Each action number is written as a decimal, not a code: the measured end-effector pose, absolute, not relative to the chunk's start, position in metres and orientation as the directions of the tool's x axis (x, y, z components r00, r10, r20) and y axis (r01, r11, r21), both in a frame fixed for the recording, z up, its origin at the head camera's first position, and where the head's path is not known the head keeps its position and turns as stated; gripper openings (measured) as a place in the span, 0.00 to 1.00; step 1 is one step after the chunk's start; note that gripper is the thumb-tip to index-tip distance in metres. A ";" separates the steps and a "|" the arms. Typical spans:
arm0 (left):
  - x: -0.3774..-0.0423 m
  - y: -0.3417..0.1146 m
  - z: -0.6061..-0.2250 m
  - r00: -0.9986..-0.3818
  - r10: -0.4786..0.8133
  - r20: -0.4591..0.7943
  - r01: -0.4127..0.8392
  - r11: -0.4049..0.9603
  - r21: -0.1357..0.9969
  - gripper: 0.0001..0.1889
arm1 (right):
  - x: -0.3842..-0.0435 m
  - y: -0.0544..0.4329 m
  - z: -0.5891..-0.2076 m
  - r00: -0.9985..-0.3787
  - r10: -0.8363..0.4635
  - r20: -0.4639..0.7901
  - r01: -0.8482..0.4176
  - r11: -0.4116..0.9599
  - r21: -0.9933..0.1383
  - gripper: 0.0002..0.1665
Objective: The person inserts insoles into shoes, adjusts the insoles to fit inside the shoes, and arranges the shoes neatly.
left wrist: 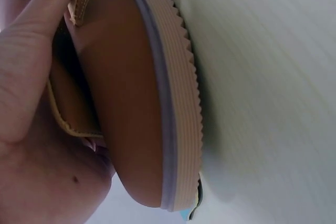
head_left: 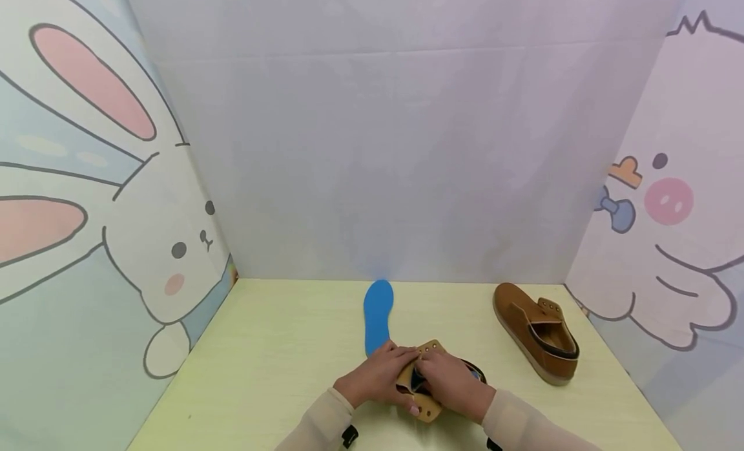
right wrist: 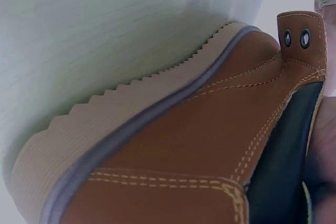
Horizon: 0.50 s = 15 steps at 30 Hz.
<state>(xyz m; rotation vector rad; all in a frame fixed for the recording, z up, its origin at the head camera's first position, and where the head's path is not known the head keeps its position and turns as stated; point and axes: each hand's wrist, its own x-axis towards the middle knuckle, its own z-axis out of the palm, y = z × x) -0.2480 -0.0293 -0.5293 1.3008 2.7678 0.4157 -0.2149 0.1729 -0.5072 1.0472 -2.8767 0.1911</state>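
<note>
A brown leather lace-up shoe (right wrist: 178, 140) without laces stands sole-down on the table, its eyelet flaps (head_left: 429, 409) spread apart. My left hand (head_left: 380, 377) grips its front part, with the thumb along one flap and the fingers over the tongue side. In the left wrist view, the shoe's toe (left wrist: 126, 108) and ridged sole (left wrist: 184, 93) show beside the thumb. My right hand (head_left: 456, 383) reaches into the shoe's opening; its fingertips are hidden inside. A bit of blue (head_left: 478, 373) shows within the heel. Just beyond the left hand lies a flat blue insole (head_left: 379, 315).
A second brown shoe (head_left: 526, 331) stands at the right of the pale yellow table (head_left: 261, 347), its flap raised. A plain pale wall (head_left: 395, 179) closes off the back, and cartoon-printed panels (head_left: 145, 257) flank both sides.
</note>
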 end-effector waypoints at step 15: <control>-0.247 -0.031 -0.530 -0.651 0.758 0.049 0.737 0.615 0.279 0.55 | -0.214 0.173 -0.487 -0.776 -0.628 -0.056 -0.610 0.771 -0.183 0.12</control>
